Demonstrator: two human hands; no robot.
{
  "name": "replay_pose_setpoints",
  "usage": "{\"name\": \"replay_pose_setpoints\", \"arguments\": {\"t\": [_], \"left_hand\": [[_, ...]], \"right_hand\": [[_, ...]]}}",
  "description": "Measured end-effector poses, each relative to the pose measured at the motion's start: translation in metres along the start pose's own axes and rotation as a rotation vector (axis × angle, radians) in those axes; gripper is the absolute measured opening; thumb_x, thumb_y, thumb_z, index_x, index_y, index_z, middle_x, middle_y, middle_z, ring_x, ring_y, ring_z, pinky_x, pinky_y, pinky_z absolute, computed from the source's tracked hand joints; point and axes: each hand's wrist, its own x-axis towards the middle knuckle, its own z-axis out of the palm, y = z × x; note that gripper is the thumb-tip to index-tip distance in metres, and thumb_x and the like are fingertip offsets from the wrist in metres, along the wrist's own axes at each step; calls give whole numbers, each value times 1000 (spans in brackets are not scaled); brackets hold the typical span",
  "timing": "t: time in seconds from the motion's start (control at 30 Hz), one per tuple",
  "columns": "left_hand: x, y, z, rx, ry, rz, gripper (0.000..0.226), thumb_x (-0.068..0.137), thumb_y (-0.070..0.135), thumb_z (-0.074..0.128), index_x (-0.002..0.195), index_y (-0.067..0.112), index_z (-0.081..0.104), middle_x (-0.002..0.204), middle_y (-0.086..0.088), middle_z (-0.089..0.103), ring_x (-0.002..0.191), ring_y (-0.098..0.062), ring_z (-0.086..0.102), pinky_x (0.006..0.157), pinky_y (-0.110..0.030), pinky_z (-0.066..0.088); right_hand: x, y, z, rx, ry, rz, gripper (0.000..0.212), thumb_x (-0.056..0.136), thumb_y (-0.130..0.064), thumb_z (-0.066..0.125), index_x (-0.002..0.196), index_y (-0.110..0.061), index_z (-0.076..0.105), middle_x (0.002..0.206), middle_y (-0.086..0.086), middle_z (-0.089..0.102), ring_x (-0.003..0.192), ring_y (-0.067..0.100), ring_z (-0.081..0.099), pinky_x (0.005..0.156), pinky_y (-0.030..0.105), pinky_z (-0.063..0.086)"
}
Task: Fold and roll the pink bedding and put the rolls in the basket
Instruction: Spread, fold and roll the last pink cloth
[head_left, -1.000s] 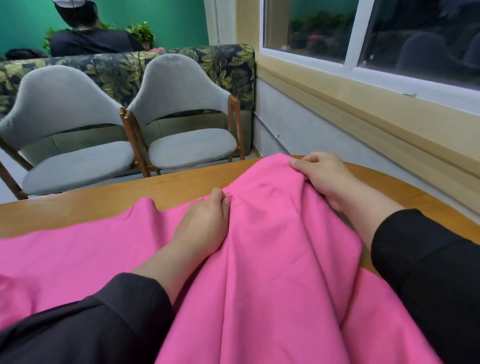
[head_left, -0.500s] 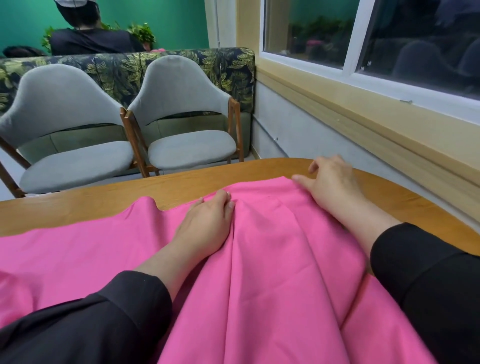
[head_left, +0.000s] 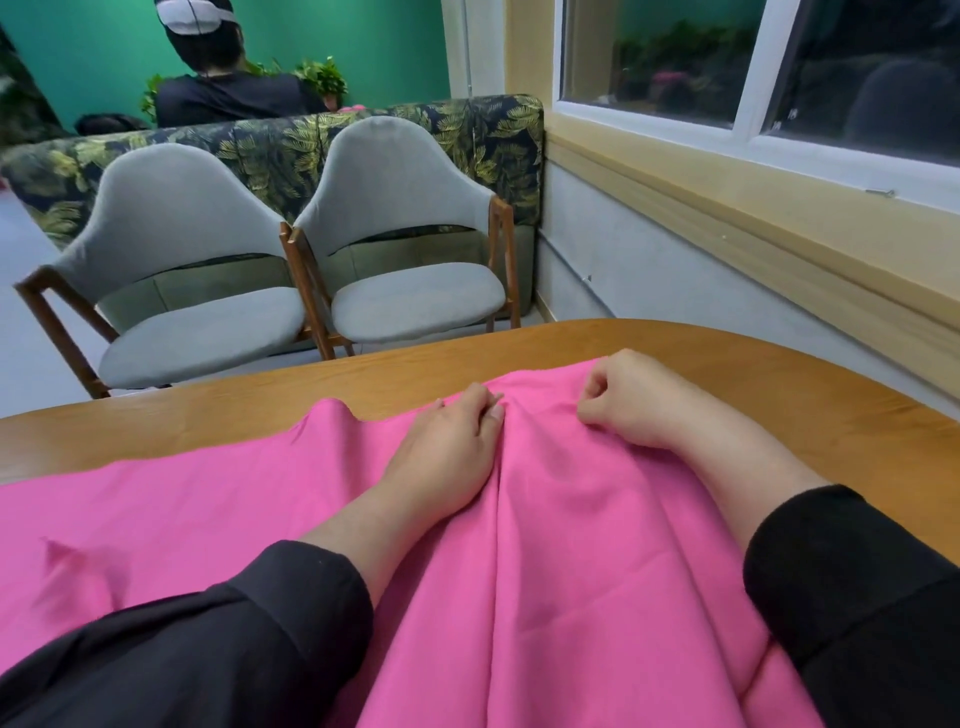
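The pink bedding (head_left: 545, 545) lies spread over the wooden table (head_left: 779, 395), with a long crease running toward me between my arms. My left hand (head_left: 447, 457) lies flat on the cloth, its straight fingers pressing beside the crease near the far edge. To its right, my right hand (head_left: 628, 400) rests on the cloth's far edge with curled fingers. No fabric shows inside that curl. Black sleeves cover both forearms. No basket is in view.
Two grey chairs (head_left: 405, 270) stand beyond the table's far edge, backed by a leaf-print sofa (head_left: 260, 145). A person in black (head_left: 223, 88) sits behind it, facing away. A wall and window ledge (head_left: 753, 218) run along the right.
My right hand lowered the raised far corner of the bedding onto the table, let go, then curled its fingers and drew left. The left hand stayed pressing the cloth.
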Motion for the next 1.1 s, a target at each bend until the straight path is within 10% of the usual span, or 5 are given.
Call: {"name": "replay_pose_setpoints", "arguments": {"t": [0.17,0.4,0.53,0.7,1.1], "left_hand": [[15,-5,5,-37,-30,52,12,106,33,40,101,27,49,135,6,63,126,-22,55,110,-40,37],[34,9,-33,-70,90,45,22,100,35,55,85,20,57,73,7,59,72,-16,55,62,-32,30],[70,36,-61,-126,46,-71,29,94,41,66,86,14,68,71,4,60,63,-8,50,54,-26,37],[67,5,-42,-127,-422,-248,33,85,44,76,69,17,66,66,-1,59,57,-18,51,54,-25,41],[79,-12,-25,-61,-284,-320,37,90,54,66,96,19,72,96,-2,70,92,-24,65,81,-35,53]], "right_hand": [[7,18,2,199,253,82,19,83,-27,65,69,-15,59,68,2,63,72,27,62,60,34,45],[7,7,-16,627,335,98,12,81,-13,66,69,-13,68,52,0,58,44,15,51,45,22,37],[32,9,-29,575,382,181,12,80,-14,67,77,-3,71,56,7,54,38,16,45,40,19,32],[44,29,-12,362,307,244,12,81,-11,67,76,-2,73,70,15,70,59,25,60,57,29,45],[54,27,-16,8,300,186,10,87,-8,62,86,-6,72,90,13,72,90,33,66,70,30,46]]}}
